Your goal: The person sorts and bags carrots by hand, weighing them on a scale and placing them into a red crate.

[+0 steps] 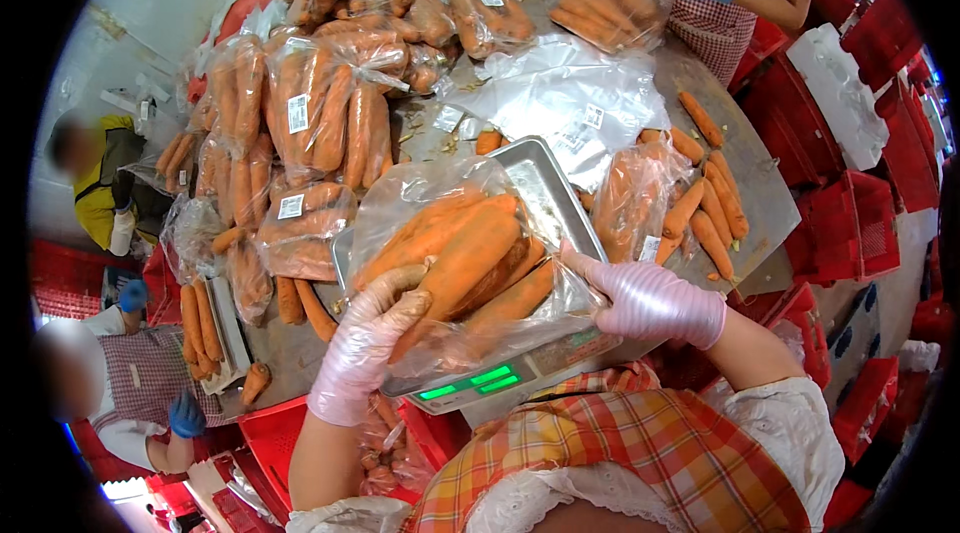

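Note:
A clear plastic bag of several carrots (480, 255) lies over the metal tray (547, 173) of a digital scale (480, 383) with a lit green display. My left hand (375, 338), in a thin pale glove, grips a large carrot at the bag's near left side, thumb on top. At the bag's right edge, my right hand (652, 296), gloved alike, pinches the plastic film between thumb and fingers. Flat clear bags (562, 97) with labels lie just beyond the scale. Another bag of carrots (626, 195) and loose carrots (716, 203) rest to the right.
Many packed carrot bags (322, 112) are piled at the far left of the metal table (765, 218). A second scale (225, 330) stands left with carrots beside it. Co-workers in aprons stand at the far right and left. Red crates (847, 225) surround the table.

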Demonstrator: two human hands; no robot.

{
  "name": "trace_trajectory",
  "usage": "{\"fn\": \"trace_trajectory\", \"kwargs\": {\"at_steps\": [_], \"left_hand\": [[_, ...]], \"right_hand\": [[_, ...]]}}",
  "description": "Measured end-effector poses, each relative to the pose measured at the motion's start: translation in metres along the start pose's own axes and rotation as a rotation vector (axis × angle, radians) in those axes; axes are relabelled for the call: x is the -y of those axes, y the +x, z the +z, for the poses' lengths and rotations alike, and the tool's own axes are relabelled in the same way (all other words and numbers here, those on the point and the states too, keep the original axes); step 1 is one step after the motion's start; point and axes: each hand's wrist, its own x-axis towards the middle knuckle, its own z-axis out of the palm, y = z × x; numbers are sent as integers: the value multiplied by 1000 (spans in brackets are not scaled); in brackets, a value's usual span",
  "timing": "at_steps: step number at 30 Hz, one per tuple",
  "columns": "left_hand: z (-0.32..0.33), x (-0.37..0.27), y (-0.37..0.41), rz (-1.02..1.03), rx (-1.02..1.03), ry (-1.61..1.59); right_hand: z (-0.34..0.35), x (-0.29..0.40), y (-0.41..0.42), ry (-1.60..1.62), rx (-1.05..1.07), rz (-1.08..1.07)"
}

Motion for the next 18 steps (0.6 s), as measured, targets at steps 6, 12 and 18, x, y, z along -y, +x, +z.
{"fn": "trace_trajectory", "kwargs": {"at_steps": [6, 12, 18], "left_hand": [[4, 13, 7, 51, -7, -28], [-5, 21, 9, 74, 24, -38], [11, 28, 6, 233, -12, 63]], "right_hand": [[9, 0, 6, 47, -369, -95], [-29, 40, 35, 319, -332, -104], [3, 44, 69, 593, -141, -145]]}}
